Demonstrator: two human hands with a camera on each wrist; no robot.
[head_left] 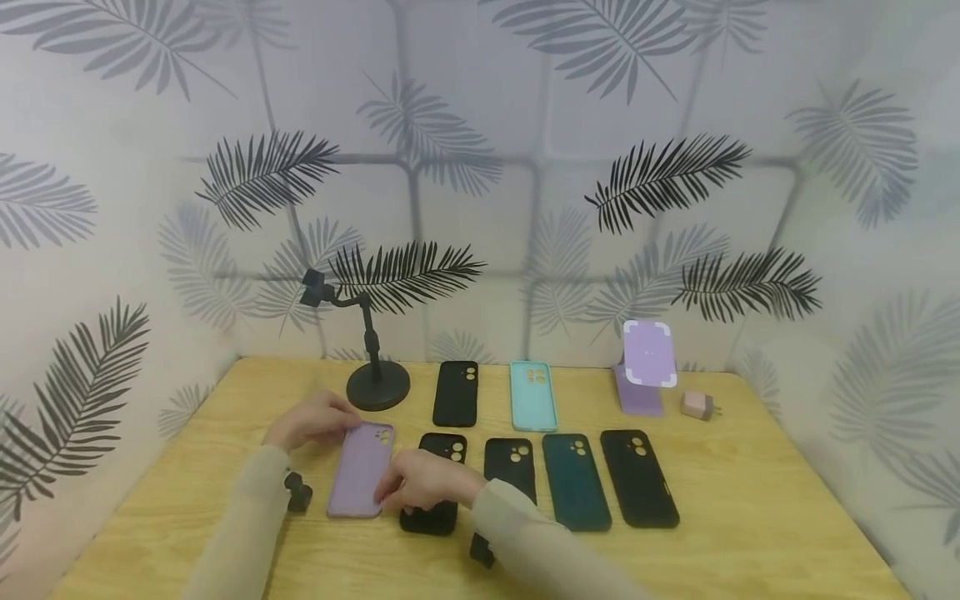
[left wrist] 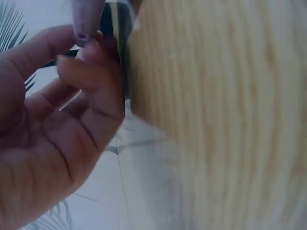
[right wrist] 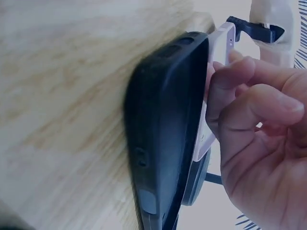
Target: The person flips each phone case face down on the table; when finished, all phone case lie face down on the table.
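A lilac phone case [head_left: 362,471] lies on the table with its hollow side up. My left hand [head_left: 318,419] is at its far left corner, where finger and thumb pinch the lilac case [left wrist: 87,21] in the left wrist view. At the near right edge of the same case is my right hand [head_left: 423,481], its fingers curled at the rim; the right wrist view shows them against the pale lilac case [right wrist: 205,136]. Right beneath the right hand lies a black phone case [head_left: 429,518], partly covered by it; its side wall fills the middle of the right wrist view.
To the right lie another black case [head_left: 510,462], a dark teal case [head_left: 577,483] and a black case [head_left: 640,479]. Behind are a black case [head_left: 456,393], a turquoise case [head_left: 534,400], a black stand [head_left: 377,385], a lilac stand [head_left: 641,404] and a plug adapter [head_left: 697,406].
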